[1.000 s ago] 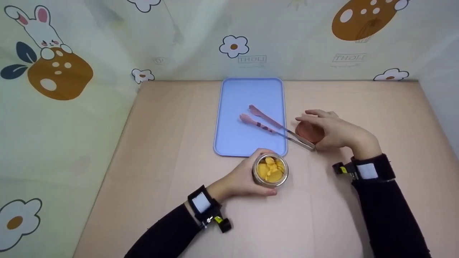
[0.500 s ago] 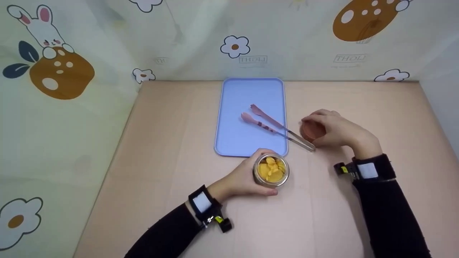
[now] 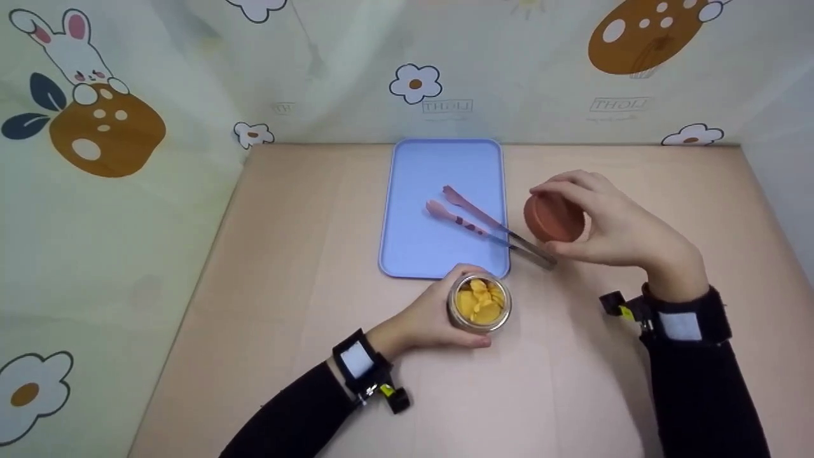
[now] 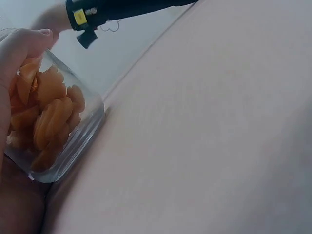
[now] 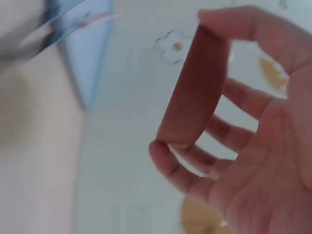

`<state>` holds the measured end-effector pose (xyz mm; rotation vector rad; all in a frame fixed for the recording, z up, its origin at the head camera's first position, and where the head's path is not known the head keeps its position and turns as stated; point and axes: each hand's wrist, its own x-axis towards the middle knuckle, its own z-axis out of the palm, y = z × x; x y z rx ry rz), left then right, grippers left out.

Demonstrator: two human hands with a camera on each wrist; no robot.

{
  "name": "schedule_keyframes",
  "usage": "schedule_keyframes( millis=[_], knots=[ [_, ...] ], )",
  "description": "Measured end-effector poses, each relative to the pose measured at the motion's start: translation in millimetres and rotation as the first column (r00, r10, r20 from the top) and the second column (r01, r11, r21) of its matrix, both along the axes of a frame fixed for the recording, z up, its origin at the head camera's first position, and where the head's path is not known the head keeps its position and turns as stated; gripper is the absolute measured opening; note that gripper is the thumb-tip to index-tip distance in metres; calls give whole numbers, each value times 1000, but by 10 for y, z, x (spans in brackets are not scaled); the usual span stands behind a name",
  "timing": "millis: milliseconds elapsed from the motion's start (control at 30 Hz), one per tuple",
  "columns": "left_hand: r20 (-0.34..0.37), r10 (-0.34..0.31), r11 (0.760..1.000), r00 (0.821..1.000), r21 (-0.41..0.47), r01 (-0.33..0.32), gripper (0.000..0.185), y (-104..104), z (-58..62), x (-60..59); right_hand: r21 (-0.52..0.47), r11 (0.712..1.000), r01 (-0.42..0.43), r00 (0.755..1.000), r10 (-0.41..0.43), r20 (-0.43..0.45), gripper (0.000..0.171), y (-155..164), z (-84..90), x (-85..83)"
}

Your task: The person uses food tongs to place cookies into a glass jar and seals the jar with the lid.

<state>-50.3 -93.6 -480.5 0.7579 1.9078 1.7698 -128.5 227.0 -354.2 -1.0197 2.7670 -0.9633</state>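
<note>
Head view: right hand point(image 3: 620, 232) fingers pinch lid point(image 3: 554, 218) above bare table point(image 3: 305, 254); left hand point(image 3: 432, 318) clasps jar point(image 3: 479, 303).

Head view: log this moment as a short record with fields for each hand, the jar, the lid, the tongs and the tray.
left hand: grips the jar from its left side
right hand: pinches the lid, lifted off the table
jar: glass, open, upright, holds yellow-orange pieces
lid: reddish-brown, round, tilted on edge
tongs: pink tips on the tray, metal end past its right rim
tray: blue, flat on the table
</note>
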Motion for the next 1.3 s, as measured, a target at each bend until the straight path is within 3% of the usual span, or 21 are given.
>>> schedule_keyframes(
  millis=[133,267,500,733,1000,1133,1300],
  knots=[
    [-25,-1,1000,1000,-9,1,98,-3,-2,-3,-32,993,-116,990,113,-80,79,-169,159,193],
    [-41,-6,1000,999,-19,5,99,-5,-1,1,-58,968,-244,962,235,-139,82,-371,245,388],
    [-85,-10,1000,996,-26,8,100,-9,-19,-8,24,932,-361,929,362,-73,84,-681,217,623],
    [-107,-26,999,994,42,31,118,-21,-37,-14,80,918,-388,918,393,-49,81,-868,92,659],
    [-82,-25,999,996,26,27,109,-32,-44,-9,92,916,-390,919,394,-29,80,-940,-23,643],
    [-79,-18,1000,997,-11,17,106,-42,-49,-12,105,932,-348,936,351,-15,76,-953,-22,652],
    [-87,-8,1000,996,-23,6,113,-45,-57,-11,159,966,-203,976,213,-51,74,-1011,-35,702]
  ],
)
